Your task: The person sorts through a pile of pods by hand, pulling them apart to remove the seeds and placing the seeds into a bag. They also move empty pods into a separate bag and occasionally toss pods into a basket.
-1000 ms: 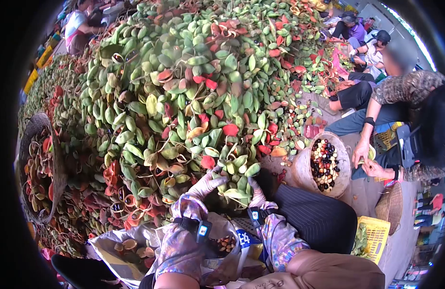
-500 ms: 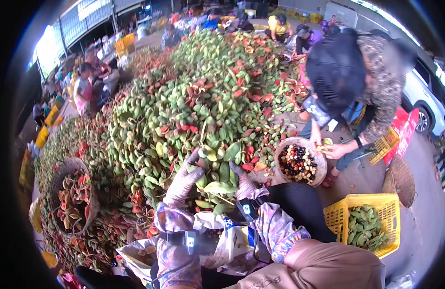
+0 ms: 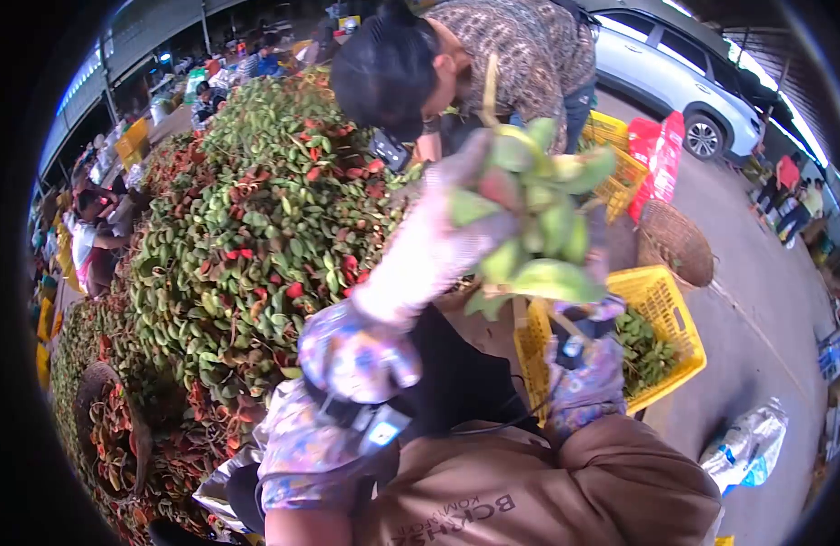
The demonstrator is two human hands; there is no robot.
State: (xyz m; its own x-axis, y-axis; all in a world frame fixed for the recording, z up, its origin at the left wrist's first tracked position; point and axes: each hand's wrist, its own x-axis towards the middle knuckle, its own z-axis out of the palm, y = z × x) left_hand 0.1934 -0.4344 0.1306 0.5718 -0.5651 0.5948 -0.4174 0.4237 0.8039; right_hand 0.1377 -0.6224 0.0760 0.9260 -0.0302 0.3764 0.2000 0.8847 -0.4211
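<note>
A bunch of green seed pods [image 3: 538,218], some with stalks sticking out, is held up in front of me between my hands. My gloved left hand [image 3: 442,241] grips its left side, fingers bent around the pods. Mostly hidden by the bunch, my right hand [image 3: 598,250] supports the right side. Below my right wrist stands a yellow crate [image 3: 679,337] with green pods inside. The large pod heap [image 3: 247,237], green mixed with red split husks, lies to the left.
A co-worker [image 3: 520,55] bends forward just beyond my hands. A wicker basket [image 3: 676,241], a red sack [image 3: 658,164] and a white car [image 3: 674,77] are farther right. Another basket [image 3: 97,409] holds red husks at left. A silvery bag [image 3: 747,441] lies on the floor.
My view has turned right. My hands have lifted the pods off the heap and carried them right, near the yellow crate. The co-worker now leans lower, hiding the seed bowl.
</note>
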